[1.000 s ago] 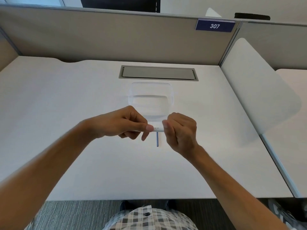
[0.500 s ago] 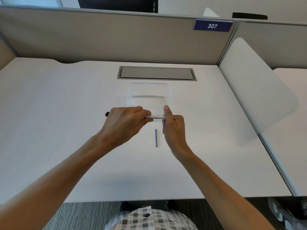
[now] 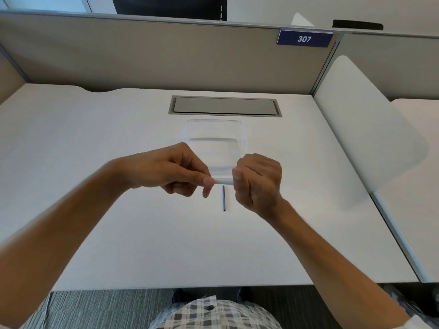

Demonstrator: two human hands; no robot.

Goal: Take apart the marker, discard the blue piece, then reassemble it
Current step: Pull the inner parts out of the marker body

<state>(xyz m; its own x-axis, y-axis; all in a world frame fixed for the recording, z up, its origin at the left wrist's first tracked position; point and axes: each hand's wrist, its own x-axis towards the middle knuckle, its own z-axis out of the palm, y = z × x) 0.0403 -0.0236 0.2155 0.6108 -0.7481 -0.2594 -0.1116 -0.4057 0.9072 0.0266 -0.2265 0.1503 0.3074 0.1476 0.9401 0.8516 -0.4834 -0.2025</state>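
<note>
A white marker [image 3: 223,180] is held level above the desk, only a short stretch showing between my hands. My left hand [image 3: 171,170] pinches its left part with thumb and fingers. My right hand [image 3: 257,180] is fisted around its right end, which is hidden. A thin blue piece [image 3: 223,198] lies on the desk just below the marker, pointing towards me, touched by neither hand. A clear plastic container [image 3: 215,129] stands right behind my hands.
A grey cable hatch [image 3: 225,106] is set into the white desk [image 3: 95,143] behind the container. Beige partition walls close the back, a white divider panel [image 3: 365,129] the right side. The desk's front edge lies close to my body.
Half a second ago both hands were nearer the container with more of the marker showing. They have drawn back towards me and closed up around the marker. The blue piece stayed put.
</note>
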